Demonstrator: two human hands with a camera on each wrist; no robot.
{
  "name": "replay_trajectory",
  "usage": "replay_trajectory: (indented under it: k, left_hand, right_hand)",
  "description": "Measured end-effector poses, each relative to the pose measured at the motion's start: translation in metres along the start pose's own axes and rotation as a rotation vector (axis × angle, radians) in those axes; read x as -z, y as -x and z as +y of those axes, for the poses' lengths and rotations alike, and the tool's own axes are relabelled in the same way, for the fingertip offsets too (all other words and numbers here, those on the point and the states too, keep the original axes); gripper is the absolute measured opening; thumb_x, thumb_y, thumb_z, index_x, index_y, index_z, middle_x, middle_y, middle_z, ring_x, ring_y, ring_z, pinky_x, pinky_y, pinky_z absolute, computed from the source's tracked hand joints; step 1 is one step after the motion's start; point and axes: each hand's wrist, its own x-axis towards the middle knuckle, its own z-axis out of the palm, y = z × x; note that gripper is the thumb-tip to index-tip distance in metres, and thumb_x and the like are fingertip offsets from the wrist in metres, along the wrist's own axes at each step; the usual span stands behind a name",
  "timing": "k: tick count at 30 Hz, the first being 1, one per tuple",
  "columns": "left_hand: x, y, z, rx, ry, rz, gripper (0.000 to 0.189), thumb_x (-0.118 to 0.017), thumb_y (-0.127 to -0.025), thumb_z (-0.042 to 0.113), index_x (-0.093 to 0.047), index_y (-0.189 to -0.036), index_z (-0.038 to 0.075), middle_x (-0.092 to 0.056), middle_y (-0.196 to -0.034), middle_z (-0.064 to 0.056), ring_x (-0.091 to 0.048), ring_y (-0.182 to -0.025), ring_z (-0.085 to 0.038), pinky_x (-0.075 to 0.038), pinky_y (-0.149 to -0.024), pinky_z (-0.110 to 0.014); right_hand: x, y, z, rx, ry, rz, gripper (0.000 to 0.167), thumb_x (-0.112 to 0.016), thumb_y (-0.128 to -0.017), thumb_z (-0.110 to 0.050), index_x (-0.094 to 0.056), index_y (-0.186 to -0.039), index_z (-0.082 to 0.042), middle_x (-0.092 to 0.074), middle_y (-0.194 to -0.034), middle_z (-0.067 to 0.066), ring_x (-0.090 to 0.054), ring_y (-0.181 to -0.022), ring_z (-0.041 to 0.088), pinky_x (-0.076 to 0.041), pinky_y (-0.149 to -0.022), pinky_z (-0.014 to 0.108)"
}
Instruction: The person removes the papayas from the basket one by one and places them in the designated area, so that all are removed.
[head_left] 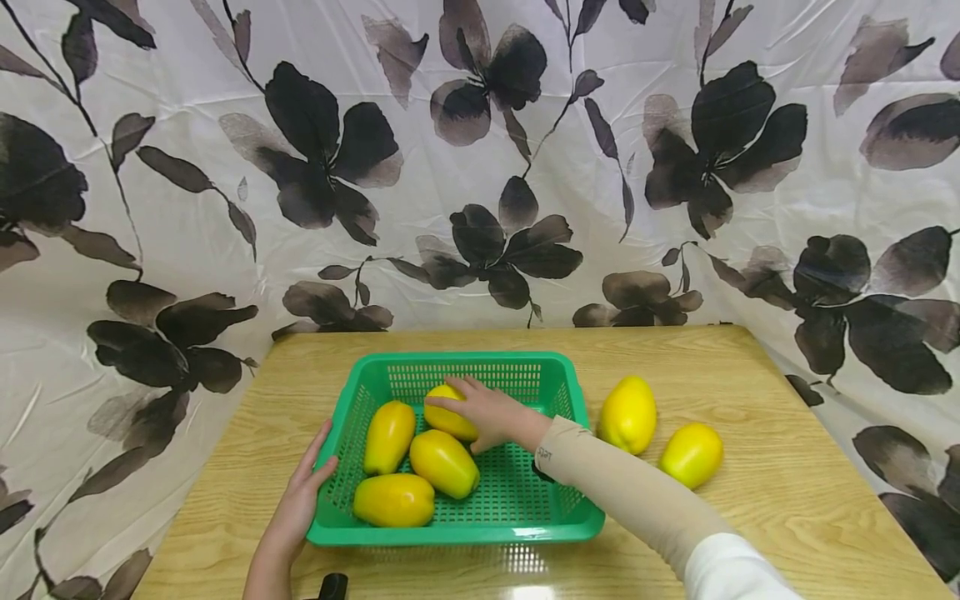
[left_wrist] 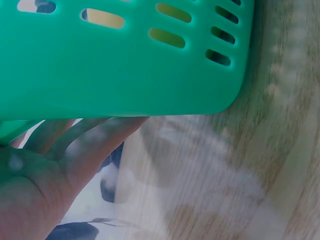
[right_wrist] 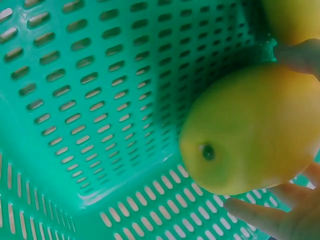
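A green plastic basket (head_left: 457,534) with slotted walls stands on the table, and several yellow papayas lie in it. My right hand (head_left: 487,414) reaches over the basket's right side and holds the papaya (head_left: 442,421) at the back. In the right wrist view, thumb and fingers lie on opposite sides of that papaya (right_wrist: 240,135), its dark stem spot showing. Close by are one papaya (head_left: 444,463) in the middle, one (head_left: 390,437) at the left and one (head_left: 394,501) at the front. My left hand (head_left: 296,496) touches the basket's left side with fairly straight fingers, the thumb at the rim.
Two more papayas, one (head_left: 628,415) behind the other (head_left: 692,455), lie on the wooden table (head_left: 780,500) right of the basket. A flower-printed cloth (head_left: 615,200) hangs behind the table. Part of a black object (head_left: 333,586) shows at the bottom edge.
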Motion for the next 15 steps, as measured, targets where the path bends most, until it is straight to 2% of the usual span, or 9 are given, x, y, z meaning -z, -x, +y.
replay_trajectory:
  k: [6, 15]
  left_hand:
    - [-0.0002, -0.0002, 0.0000, -0.014, 0.010, -0.003, 0.059, -0.034, -0.100, 0.033, -0.005, -0.149, 0.020, 0.006, -0.153, -0.006, 0.006, -0.136, -0.033, -0.006, -0.103, -0.060]
    - [-0.0008, -0.0004, 0.0001, -0.013, 0.016, -0.005, 0.059, -0.035, -0.099, 0.034, -0.006, -0.149, 0.021, 0.005, -0.153, -0.006, 0.005, -0.136, -0.034, -0.007, -0.103, -0.060]
  right_hand:
    - [-0.0047, -0.0062, -0.0009, 0.019, 0.001, 0.016, 0.100, -0.080, -0.070, -0.022, -0.016, -0.145, -0.039, -0.007, -0.151, 0.012, -0.024, -0.130, 0.040, -0.048, -0.080, 0.049]
    - [-0.0107, -0.0110, -0.0048, -0.024, 0.083, -0.030, 0.099, -0.080, -0.070, -0.026, -0.017, -0.145, -0.041, -0.001, -0.152, 0.009, -0.018, -0.132, 0.041, -0.042, -0.083, 0.058]
